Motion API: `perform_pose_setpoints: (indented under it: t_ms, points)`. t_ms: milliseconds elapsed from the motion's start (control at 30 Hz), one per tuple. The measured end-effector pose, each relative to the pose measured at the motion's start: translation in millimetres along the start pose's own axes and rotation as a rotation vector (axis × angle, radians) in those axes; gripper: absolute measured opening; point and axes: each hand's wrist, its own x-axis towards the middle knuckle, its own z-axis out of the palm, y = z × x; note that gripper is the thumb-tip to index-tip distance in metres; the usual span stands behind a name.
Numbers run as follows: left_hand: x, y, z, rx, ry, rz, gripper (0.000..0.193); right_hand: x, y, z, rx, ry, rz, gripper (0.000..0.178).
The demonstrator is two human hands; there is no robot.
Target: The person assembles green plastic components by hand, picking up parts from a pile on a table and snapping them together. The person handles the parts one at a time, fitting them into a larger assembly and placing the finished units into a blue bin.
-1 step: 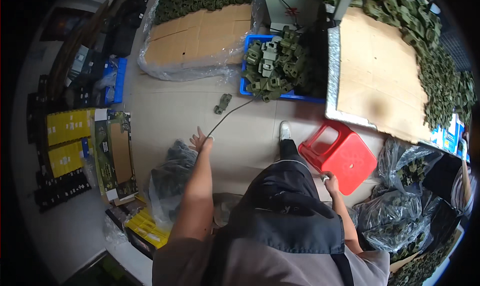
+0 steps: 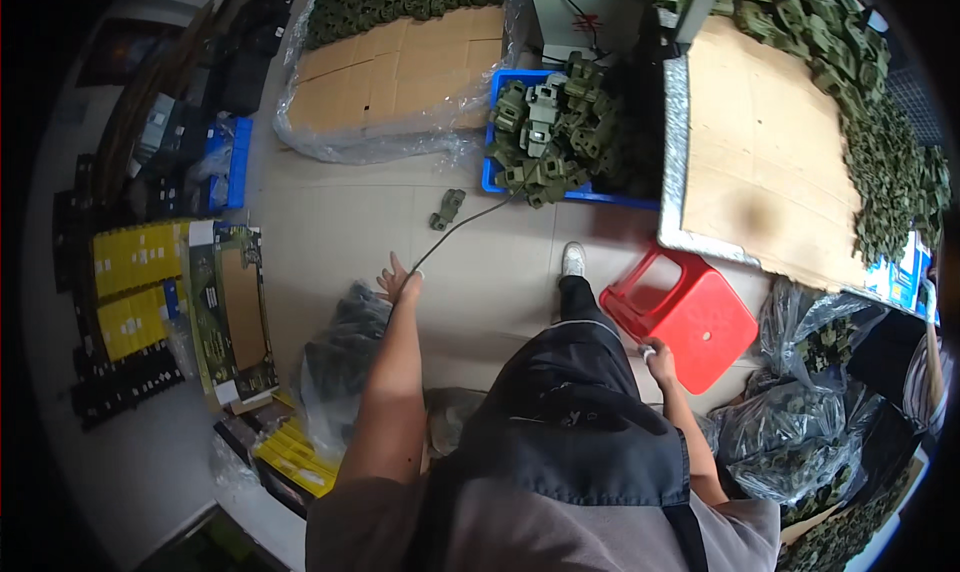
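My left hand (image 2: 399, 279) is stretched forward over the floor, its fingers spread and nothing in them. A band circles that wrist, and a dark cord (image 2: 452, 230) runs from it toward the blue bin (image 2: 490, 175). Heaped in the bin are olive-green moulded plastic parts (image 2: 540, 122). One such part (image 2: 447, 209) lies alone on the floor just ahead of my left hand. At my right side, my right hand (image 2: 660, 364) is closed at the near edge of a red plastic stool (image 2: 703, 322). Something pale shows at its fingers, too small to name.
A cardboard-covered table (image 2: 775, 152) stands at the front right, green parts piled along its far side. Ahead lies cardboard in clear film (image 2: 400, 72). Plastic bags (image 2: 790, 432) sit at my right, another bag (image 2: 345, 357) at my left. Yellow boxes (image 2: 140, 257) line the left.
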Motion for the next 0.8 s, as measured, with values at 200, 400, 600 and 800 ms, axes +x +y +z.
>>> perform_pose_setpoints:
  t_ms: [200,400,600,800]
  points:
    - [94.4,126.0,-109.2,-1.254,-0.872,-0.042,0.062,149.1,-217.1,90.5,0.153,-0.299,-0.155,0.052]
    - [236.7,173.5,-113.3,-1.263,-0.712,0.488,0.060,280.1,-279.0,185.8,0.142,0.595,-0.172,0.062]
    - [393.4,59.8,177.3,0.411,-0.364,0.359,0.096,310.8,-219.7,233.8,1.269,0.615,0.376,0.073]
    - [444.7,38.3,346.0,0.390,-0.211,0.391,0.110,319.8,-235.0,245.3,1.201,0.574,0.116,0.072]
